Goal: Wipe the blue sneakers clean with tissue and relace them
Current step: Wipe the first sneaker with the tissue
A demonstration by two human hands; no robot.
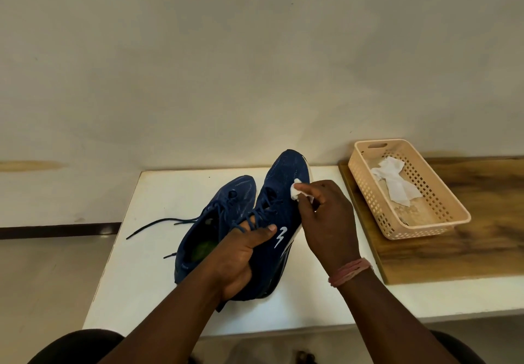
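The right hand (326,219) pinches a wad of tissue (296,192) in its grip and presses it against the upper of the held sneaker (283,193). The left hand (241,253) grips that sneaker at its collar, thumb across the side, tilting it toe-up above the white table (147,250). The second sneaker (224,202) lies on the table just left of the held sneaker, touching it, laces (158,224) trailing leftward. Right of the held sneaker, a beige basket (442,227) on a wooden board (482,236) contains more crumpled tissue (394,182).
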